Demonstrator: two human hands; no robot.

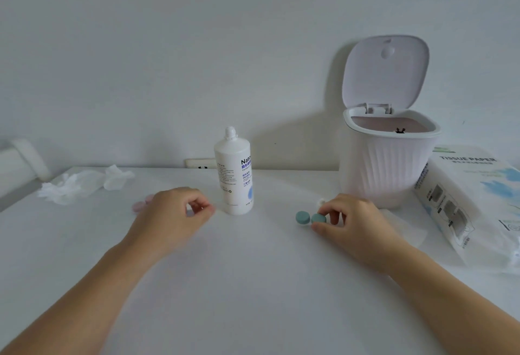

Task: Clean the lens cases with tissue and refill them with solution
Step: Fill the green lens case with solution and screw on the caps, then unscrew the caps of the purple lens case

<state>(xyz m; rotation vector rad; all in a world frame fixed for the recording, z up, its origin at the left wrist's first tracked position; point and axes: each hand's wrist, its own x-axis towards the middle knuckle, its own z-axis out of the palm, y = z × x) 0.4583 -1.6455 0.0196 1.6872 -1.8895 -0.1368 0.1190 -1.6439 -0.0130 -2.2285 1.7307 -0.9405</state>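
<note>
Your right hand (347,221) pinches the right cap of the teal lens case (310,217) on the white table (253,284). Your left hand (171,212) curls, its fingertips seemingly holding nothing, hiding most of a pink lens case (139,205). Between them stands the uncapped "Nato…" solution bottle (233,171); the "TISSUE PAPER" pack (472,199) lies beside the open bin (389,163).

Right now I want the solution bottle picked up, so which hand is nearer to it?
Left. The left hand hovers just left of the solution bottle, fingers curled, not touching it. The right hand is farther off to the right, pinching the teal lens case.
</note>
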